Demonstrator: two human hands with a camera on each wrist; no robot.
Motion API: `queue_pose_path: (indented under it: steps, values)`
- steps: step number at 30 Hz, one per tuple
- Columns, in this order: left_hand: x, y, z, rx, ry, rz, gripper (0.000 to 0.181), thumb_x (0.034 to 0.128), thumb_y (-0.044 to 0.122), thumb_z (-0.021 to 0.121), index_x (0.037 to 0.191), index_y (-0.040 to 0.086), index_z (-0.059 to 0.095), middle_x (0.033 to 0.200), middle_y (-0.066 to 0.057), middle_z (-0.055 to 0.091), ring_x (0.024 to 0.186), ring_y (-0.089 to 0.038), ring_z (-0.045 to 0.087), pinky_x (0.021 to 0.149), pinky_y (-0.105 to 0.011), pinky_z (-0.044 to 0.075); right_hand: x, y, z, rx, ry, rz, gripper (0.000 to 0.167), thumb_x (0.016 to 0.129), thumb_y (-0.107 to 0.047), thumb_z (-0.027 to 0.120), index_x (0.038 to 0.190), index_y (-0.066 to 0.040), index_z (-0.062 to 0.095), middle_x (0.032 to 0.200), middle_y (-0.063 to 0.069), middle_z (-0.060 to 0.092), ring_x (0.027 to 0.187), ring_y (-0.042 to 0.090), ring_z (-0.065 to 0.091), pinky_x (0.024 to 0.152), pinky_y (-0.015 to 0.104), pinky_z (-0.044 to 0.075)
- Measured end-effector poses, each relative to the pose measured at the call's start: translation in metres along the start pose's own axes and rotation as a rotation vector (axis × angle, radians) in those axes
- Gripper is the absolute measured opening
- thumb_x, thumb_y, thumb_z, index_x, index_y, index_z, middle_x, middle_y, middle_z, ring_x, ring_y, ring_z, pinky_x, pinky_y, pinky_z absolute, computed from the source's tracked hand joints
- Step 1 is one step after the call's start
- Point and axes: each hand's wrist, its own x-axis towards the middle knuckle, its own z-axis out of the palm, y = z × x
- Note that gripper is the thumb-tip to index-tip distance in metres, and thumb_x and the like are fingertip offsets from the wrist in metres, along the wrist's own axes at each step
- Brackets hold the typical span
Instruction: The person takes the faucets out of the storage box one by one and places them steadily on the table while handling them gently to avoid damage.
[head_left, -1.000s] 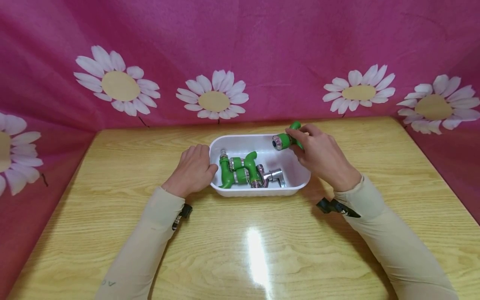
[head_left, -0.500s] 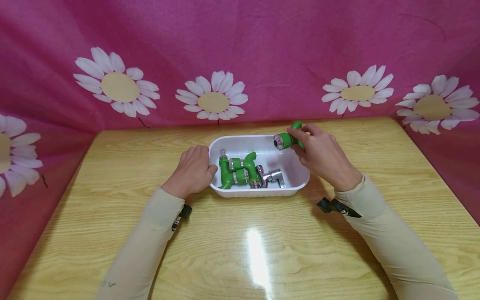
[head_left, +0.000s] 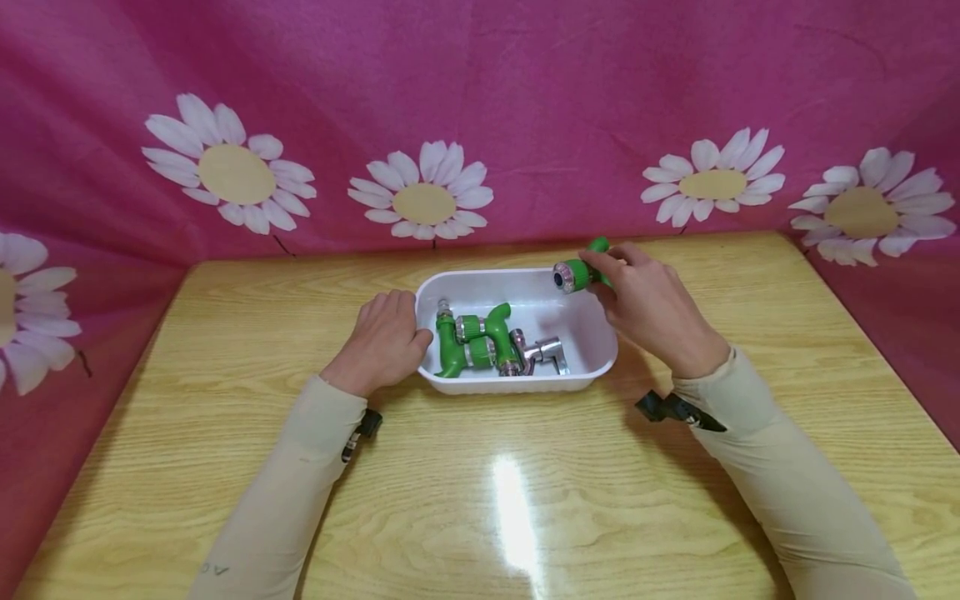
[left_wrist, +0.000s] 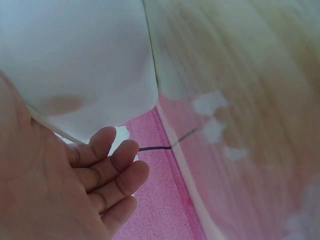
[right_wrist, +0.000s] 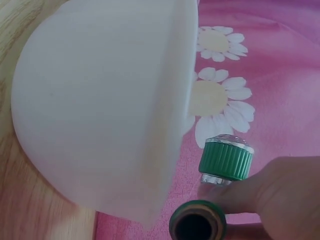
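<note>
A green plastic tap (head_left: 573, 275) with a ribbed knob is pinched in my right hand (head_left: 652, 304), above the far right rim of a white tub (head_left: 525, 386). In the right wrist view the tap's knob (right_wrist: 226, 159) and its round open end (right_wrist: 195, 227) show by the thumb. My left hand (head_left: 382, 340) grips the tub's left rim, fingers curled in the left wrist view. Inside the tub lie a green tap (head_left: 452, 346) at the left, another green tap (head_left: 498, 329) partly over it, and a chrome tap (head_left: 547, 350) to their right.
The tub stands on a wooden table (head_left: 420, 483) near its back edge. Behind it hangs a pink cloth (head_left: 555, 100) printed with white daisies. A black wrist camera (head_left: 678, 411) sits on the right sleeve, another camera (head_left: 363, 429) on the left.
My right hand has shifted slightly up and to the right with the green tap. The left hand stays at the tub's rim, and the taps inside lie as before.
</note>
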Motion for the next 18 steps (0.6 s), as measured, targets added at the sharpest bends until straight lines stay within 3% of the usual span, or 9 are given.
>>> queue_pose_path:
  steps: [18]
  values:
    - [-0.0003,0.001,-0.0004,0.003,0.004,0.004,0.044,0.0986,0.025,0.047,0.127,-0.009,0.046,0.109,-0.017,0.051,0.102,-0.031,0.044,0.094,-0.044,0.037,0.0009,0.008,-0.0027,0.007,-0.03,0.041,0.042,0.091,-0.006,0.075,0.133,-0.003,0.068,0.122,0.027,0.068,0.103,0.042,0.071,0.08,0.057,0.06]
